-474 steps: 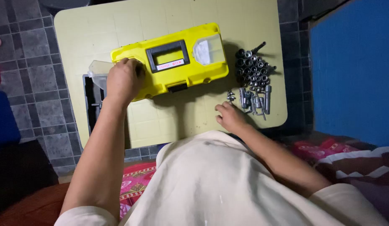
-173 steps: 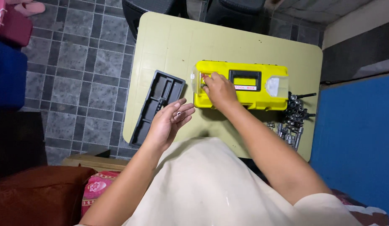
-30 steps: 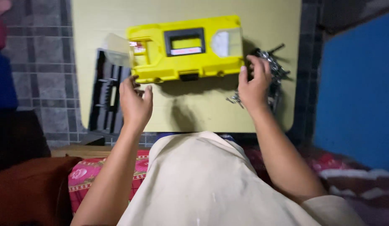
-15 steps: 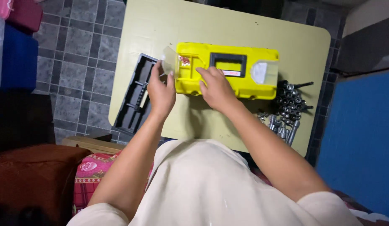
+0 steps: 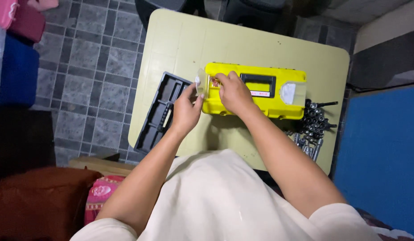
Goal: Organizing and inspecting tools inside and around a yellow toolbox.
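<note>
Yellow toolbox (image 5: 260,96) mid-counter (image 5: 242,49); left hand (image 5: 187,111) pinching clear lid (image 5: 200,83) open, right hand (image 5: 233,93) reaching inside, grip unclear.

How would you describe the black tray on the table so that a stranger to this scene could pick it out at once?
Start at the pale yellow table and find the yellow toolbox in its middle. The black tray lies to the box's left, at the table's edge, beside the left hand. It alone is black, long and split into compartments.
</note>
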